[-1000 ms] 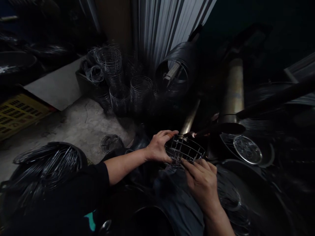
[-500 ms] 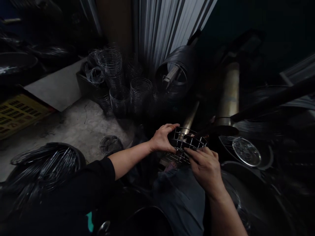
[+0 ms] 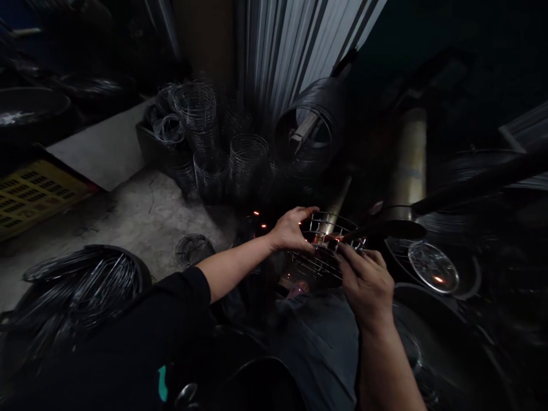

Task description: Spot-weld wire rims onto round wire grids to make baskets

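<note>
A round wire basket (image 3: 319,264) of shiny metal rings and short cross wires is held in front of me, above my lap. My left hand (image 3: 291,231) grips its left side, thumb and fingers around the rim. On the right, my right hand (image 3: 367,285) has its fingers pressed against the near edge of the basket; whether they also pinch a small loose wire is hidden. A brass-coloured rod (image 3: 339,201) points into the basket from behind. Orange sparks (image 3: 264,225) fly out left of the basket, and a glow shows at the rod's end.
A thick metal cylinder (image 3: 411,157) with a dark bar stands at the right. Stacked wire baskets (image 3: 248,165) and a wire coil (image 3: 317,114) are behind. A tub of bent wires (image 3: 88,285) sits left; a yellow crate (image 3: 38,191) lies beyond. A bowl with a wire disc (image 3: 433,267) is right.
Orange sparks have appeared around the basket and to its left. Both hands and the basket sit slightly further right in view, and the basket looks a little turned or tilted.
</note>
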